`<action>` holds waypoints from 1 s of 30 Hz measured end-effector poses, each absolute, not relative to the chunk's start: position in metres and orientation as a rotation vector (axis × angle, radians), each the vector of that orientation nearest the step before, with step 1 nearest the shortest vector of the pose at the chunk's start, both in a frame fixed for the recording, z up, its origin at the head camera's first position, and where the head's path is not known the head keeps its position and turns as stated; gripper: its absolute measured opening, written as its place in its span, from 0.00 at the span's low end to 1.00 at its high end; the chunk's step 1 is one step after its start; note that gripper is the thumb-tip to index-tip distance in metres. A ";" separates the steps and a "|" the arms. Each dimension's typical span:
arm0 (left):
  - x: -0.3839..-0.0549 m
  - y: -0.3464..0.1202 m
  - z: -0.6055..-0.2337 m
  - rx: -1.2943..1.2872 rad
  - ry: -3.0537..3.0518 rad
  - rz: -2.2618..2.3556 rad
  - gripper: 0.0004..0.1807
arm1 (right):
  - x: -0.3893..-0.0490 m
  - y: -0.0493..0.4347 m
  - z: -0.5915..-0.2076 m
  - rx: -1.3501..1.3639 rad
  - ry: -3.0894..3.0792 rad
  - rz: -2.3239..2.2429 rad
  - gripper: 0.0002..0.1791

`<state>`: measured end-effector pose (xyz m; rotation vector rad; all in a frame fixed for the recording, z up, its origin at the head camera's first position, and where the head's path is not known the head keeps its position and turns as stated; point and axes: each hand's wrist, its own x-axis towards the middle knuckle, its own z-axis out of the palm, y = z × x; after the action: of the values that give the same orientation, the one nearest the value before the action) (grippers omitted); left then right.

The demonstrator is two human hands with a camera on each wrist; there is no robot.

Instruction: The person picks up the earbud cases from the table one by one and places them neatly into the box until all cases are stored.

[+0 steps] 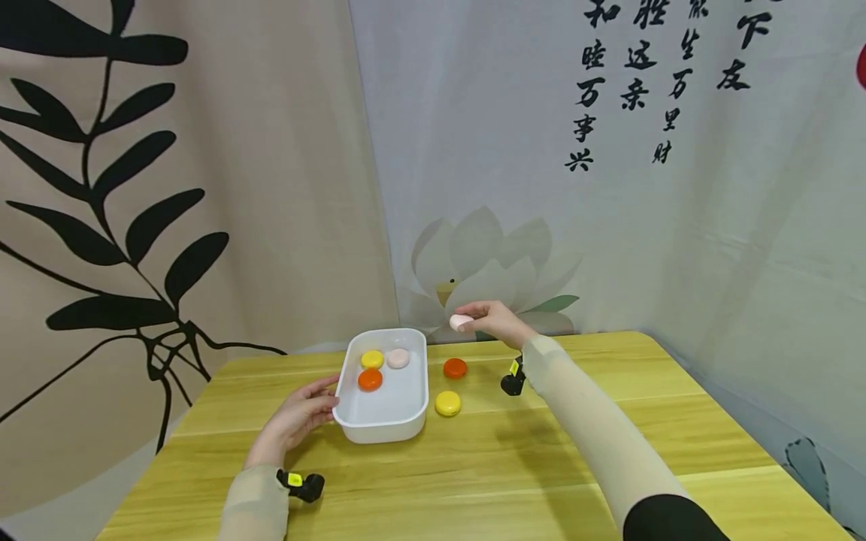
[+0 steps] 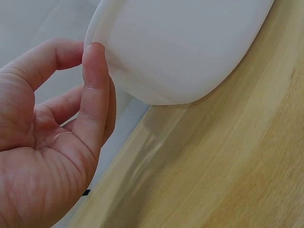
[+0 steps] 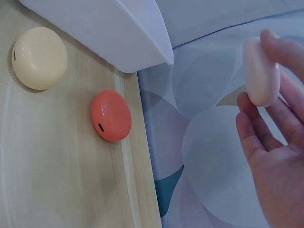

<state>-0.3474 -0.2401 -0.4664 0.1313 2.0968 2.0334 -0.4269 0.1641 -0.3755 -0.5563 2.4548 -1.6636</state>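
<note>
My left hand [image 1: 301, 417] grips the left side of a white plastic tub [image 1: 383, 433], thumb and fingers pinching its rim in the left wrist view. Inside the tub lie a yellow puck [image 1: 371, 359], a pale pink puck [image 1: 398, 358] and an orange puck [image 1: 370, 380], all smooth and round. Raised over the table's back edge, my right hand [image 1: 497, 323] holds another pale pink puck [image 3: 261, 73] between thumb and fingertips. Right of the tub, an orange puck [image 3: 111, 116] and a yellow puck [image 3: 40, 58] sit on the table, each with a small dark slot in its side.
The wooden table [image 1: 379, 488] has its back edge close to a printed curtain [image 1: 473, 135] with a lotus and black writing. Another curtain with dark leaves [image 1: 291, 188] hangs at the left. Small black cameras [image 1: 513, 379] are strapped to both wrists.
</note>
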 end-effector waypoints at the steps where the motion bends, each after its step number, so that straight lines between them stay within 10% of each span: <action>1: -0.347 -0.240 -0.467 0.130 2.095 2.035 0.31 | -0.427 0.163 -0.375 -0.558 2.459 -1.659 0.27; 30: -0.349 -0.242 -0.470 0.144 2.089 2.040 0.32 | -0.438 0.129 -0.378 -0.644 2.423 -1.632 0.27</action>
<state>-0.3490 -0.2416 -0.4700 0.1438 2.0891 2.0397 -0.4376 0.1285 -0.3783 -0.6444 2.4227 -1.6315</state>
